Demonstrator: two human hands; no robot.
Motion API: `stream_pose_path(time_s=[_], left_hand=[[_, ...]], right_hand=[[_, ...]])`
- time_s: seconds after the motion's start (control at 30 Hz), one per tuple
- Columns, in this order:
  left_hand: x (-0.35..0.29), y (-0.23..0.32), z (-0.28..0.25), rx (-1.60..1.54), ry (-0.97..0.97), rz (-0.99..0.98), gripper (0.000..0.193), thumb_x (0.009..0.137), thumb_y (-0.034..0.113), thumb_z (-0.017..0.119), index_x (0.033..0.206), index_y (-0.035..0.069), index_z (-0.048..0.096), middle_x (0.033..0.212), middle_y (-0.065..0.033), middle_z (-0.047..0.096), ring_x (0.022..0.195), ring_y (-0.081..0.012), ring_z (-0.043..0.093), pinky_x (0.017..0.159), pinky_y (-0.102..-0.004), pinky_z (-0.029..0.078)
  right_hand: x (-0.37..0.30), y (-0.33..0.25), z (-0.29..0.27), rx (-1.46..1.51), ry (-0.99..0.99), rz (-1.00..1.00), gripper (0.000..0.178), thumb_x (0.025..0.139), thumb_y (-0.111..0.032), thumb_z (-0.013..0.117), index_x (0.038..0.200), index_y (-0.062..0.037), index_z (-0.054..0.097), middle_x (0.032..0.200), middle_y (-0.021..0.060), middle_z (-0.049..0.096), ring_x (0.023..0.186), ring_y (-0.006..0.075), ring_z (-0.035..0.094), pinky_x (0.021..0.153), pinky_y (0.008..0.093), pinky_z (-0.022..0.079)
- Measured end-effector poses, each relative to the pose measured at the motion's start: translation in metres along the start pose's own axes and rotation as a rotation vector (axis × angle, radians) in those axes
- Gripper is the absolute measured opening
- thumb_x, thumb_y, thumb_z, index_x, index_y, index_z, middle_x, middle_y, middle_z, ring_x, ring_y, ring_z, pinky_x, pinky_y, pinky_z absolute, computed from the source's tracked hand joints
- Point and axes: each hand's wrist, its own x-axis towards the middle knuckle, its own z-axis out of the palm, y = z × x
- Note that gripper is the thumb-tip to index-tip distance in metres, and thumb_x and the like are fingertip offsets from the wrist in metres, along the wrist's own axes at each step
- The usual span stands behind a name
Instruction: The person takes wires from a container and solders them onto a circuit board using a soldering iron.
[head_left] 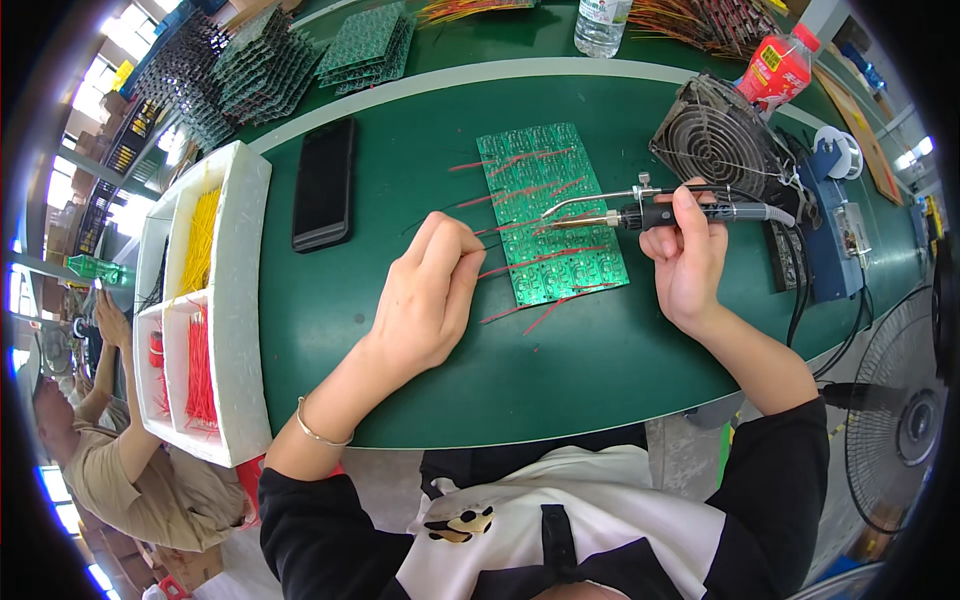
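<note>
A green circuit board panel (540, 285) lies on the green table, with several red wires (560, 257) sticking out across it. My right hand (690, 255) grips a soldering iron (660, 215) that has a thin curved metal tube (590, 197) fixed alongside. The iron's tip points left, over the middle of the panel. At the panel's left edge my left hand (425, 290) is closed in a pinch on a thin wire (490, 232) leading toward the tip. Its fingertips partly hide the wire's end, and I cannot tell whether the tip touches the board.
Left of me stands a white foam box (245, 300) with yellow and red wires. A black phone (325, 185) lies beside it. Stacked boards (365, 45), a water bottle (602, 25), a red bottle (778, 65), a small fan (715, 140) and a solder spool (838, 152) stand farther off. Another person (150, 470) sits left.
</note>
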Motion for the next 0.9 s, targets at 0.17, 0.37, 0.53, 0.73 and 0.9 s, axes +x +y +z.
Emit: stream_pose_path(time_s=[0.17, 0.37, 0.53, 0.73, 0.9], left_hand=[[-0.001, -0.009, 0.011, 0.008, -0.017, -0.082, 0.006, 0.076, -0.003, 0.058, 0.079, 0.001, 0.056, 0.076, -0.0094, 0.052, 0.061, -0.0237, 0.053, 0.05, -0.0311, 0.043], [0.0, -0.009, 0.008, -0.003, -0.085, -0.187, 0.005, 0.074, -0.001, 0.061, 0.078, 0.002, 0.061, 0.073, -0.0072, 0.054, 0.059, -0.0171, 0.054, 0.049, -0.0261, 0.044], [-0.003, -0.015, 0.014, -0.03, -0.027, -0.122, 0.007, 0.072, -0.003, 0.062, 0.078, 0.002, 0.063, 0.07, -0.0041, 0.056, 0.052, -0.0083, 0.045, 0.042, -0.0209, 0.032], [-0.004, -0.015, 0.012, -0.003, -0.064, -0.143, 0.005, 0.074, 0.001, 0.063, 0.079, 0.003, 0.063, 0.072, -0.0065, 0.052, 0.059, -0.0175, 0.054, 0.051, -0.0275, 0.044], [-0.004, -0.016, 0.011, 0.021, -0.044, -0.107, 0.006, 0.074, 0.001, 0.063, 0.079, 0.004, 0.063, 0.072, -0.0068, 0.052, 0.058, -0.0183, 0.053, 0.051, -0.0281, 0.044]], right_hand=[[-0.002, 0.005, -0.004, 0.007, -0.065, -0.038, 0.014, 0.09, -0.016, 0.049, 0.081, -0.0071, 0.044, 0.061, -0.003, 0.038, 0.048, 0.0022, 0.029, 0.044, 0.02, 0.023], [0.0, 0.007, -0.007, -0.014, -0.112, 0.002, 0.015, 0.09, -0.018, 0.049, 0.081, -0.0071, 0.043, 0.061, -0.0034, 0.037, 0.048, 0.0017, 0.029, 0.044, 0.0192, 0.023], [-0.001, 0.009, -0.007, -0.056, -0.133, 0.007, 0.016, 0.09, -0.019, 0.048, 0.08, -0.0075, 0.042, 0.06, -0.0037, 0.036, 0.048, 0.0015, 0.029, 0.043, 0.0188, 0.022], [0.0, 0.011, -0.005, -0.081, -0.132, -0.02, 0.017, 0.09, -0.019, 0.049, 0.08, -0.0074, 0.042, 0.061, -0.0035, 0.037, 0.048, 0.0015, 0.029, 0.043, 0.0187, 0.023], [0.0, 0.009, -0.003, -0.088, -0.138, -0.02, 0.017, 0.09, -0.019, 0.049, 0.08, -0.0069, 0.042, 0.062, -0.0027, 0.038, 0.049, 0.0015, 0.029, 0.043, 0.0186, 0.023]])
